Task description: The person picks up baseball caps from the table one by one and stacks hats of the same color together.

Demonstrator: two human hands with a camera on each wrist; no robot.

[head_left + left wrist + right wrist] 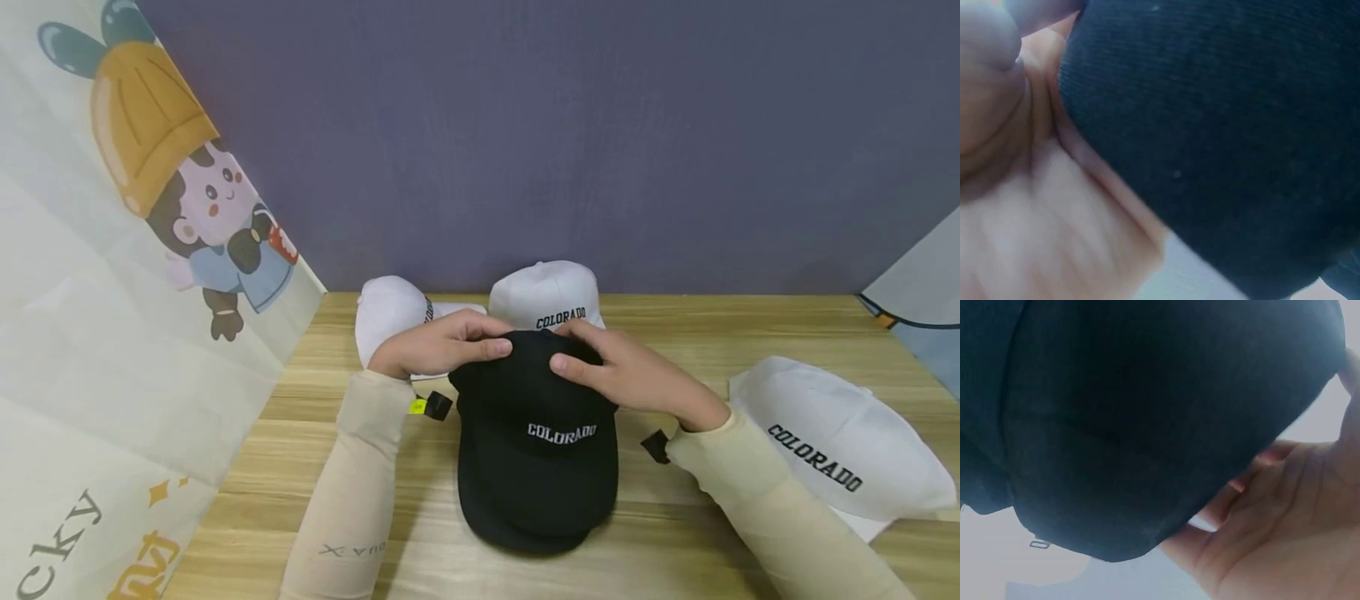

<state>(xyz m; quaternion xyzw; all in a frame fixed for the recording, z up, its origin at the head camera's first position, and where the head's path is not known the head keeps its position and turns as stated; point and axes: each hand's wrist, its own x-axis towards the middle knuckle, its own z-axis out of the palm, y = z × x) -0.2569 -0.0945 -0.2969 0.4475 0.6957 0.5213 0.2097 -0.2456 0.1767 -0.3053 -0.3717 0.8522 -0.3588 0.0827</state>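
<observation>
A black cap (536, 483) with white COLORADO lettering faces me in the middle of the head view, brim toward me. Under its brim the edge of a second black brim (551, 546) peeks out. My left hand (438, 343) holds the crown at its left, thumb on the front and fingers behind. From the other side my right hand (633, 375) grips the crown the same way. Dark cap fabric (1210, 137) fills most of the left wrist view, against the palm. In the right wrist view, the fingers (1222, 503) pass behind the cap's edge.
Two white caps, one at the left (388, 312) and one in the middle (540, 292), stand by the purple-grey back wall (570, 142). Another white cap (847, 442) lies at the right of the wooden table (285, 467). A printed cartoon panel (90, 333) borders the left.
</observation>
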